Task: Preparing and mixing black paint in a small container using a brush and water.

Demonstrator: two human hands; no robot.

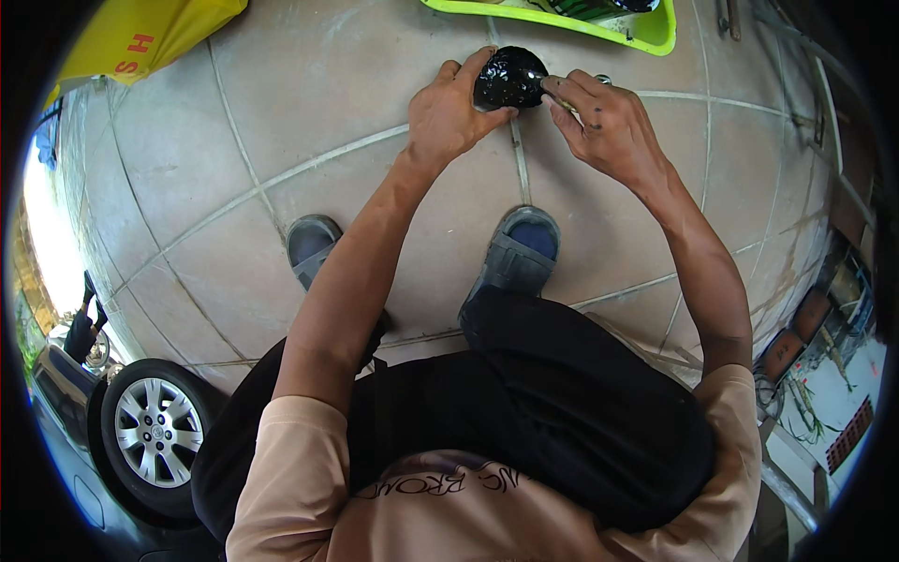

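Note:
My left hand (452, 110) grips a glossy black rounded part (508, 79) from its left side, holding it just above the tiled floor. My right hand (607, 122) pinches the part's right edge with thumb and fingertips; a small silvery piece (602, 80) shows just past those fingers. What the fingers hold at that edge is partly hidden. Both forearms reach forward from my body over my knees.
A lime-green tray (655, 36) with dark items lies just beyond the hands. A yellow bag (140, 37) sits at the far left. My two sandalled feet (515, 253) rest on the beige tiles (309, 84). A car wheel (157, 433) stands at lower left; clutter lines the right side.

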